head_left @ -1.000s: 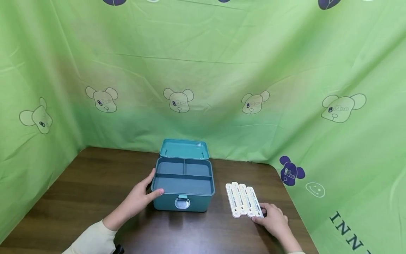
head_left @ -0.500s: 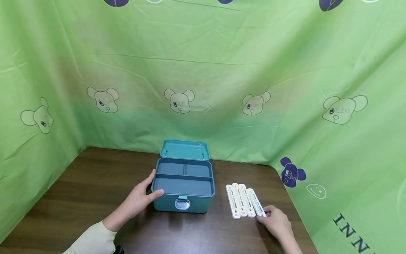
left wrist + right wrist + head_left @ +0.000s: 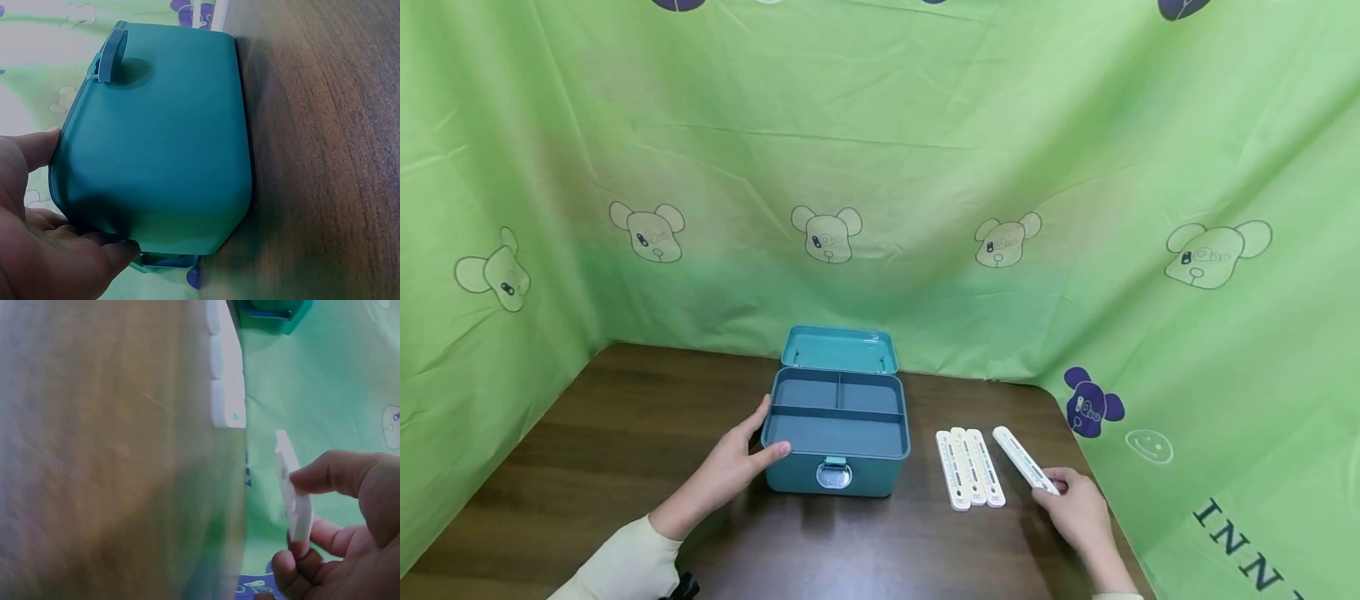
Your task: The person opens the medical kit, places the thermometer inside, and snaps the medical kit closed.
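My right hand (image 3: 1078,508) pinches one flat white strip (image 3: 1024,460) by its near end, thumb against fingers. The strip has rounded ends and fine printed marks like a thermometer's scale. In the right wrist view the held strip (image 3: 292,487) shows nearly edge-on. Three similar white strips (image 3: 970,469) lie side by side on the table, left of the held one. My left hand (image 3: 733,462) touches the front left corner of a teal box (image 3: 868,477), thumb at the front and fingers straight along the left side. In the left wrist view the box wall (image 3: 162,137) fills the middle.
The box's lid (image 3: 838,350) stands open at the back. A grey-blue tray (image 3: 842,435) with three compartments sits inside the box, and a metal latch (image 3: 833,475) is on its front. Green printed cloth (image 3: 925,317) hangs behind and beside the brown wooden table (image 3: 647,433).
My right hand has drawn one white strip away from the row, to the right, and tilted it. The other three strips and my left hand at the box stay as they were.
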The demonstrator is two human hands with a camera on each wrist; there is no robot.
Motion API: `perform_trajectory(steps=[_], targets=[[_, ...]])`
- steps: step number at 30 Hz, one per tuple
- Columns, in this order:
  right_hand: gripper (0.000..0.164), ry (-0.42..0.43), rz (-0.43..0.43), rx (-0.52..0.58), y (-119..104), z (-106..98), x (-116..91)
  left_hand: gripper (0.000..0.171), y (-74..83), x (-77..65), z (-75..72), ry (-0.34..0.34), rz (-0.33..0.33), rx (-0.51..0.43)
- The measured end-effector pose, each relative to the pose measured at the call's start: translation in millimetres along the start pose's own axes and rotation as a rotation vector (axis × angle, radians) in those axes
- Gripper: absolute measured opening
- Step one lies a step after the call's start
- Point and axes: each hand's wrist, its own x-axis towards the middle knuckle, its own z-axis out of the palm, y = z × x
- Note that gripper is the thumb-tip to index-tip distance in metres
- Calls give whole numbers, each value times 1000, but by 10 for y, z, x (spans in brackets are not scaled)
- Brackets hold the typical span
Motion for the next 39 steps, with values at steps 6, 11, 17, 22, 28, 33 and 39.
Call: perform_trajectory(steps=[6, 11, 17, 22, 28, 33, 39], targets=[[38, 80, -136, 65, -45, -122, 63, 99, 14, -1, -12, -1, 5, -22], [37, 122, -242, 114, -148, -188, 87, 98, 3, -2, 6, -1, -2, -17], [37, 109, -320, 118, -298, -176, 145, 97, -15, 3, 23, 11, -7, -7], [37, 94, -357, 146, -385, -93, 172, 95, -7, -1, 15, 13, 10, -12], [36, 94, -391, 166, -434, -32, 185, 93, 8, -17, 15, 10, 10, -26], [36, 80, -405, 161, -483, -32, 194, 93, -1, -3, 17, 14, 15, -22], [36, 45, -433, 168, -566, -43, 179, 93, -4, 0, 14, 15, 16, -18]])
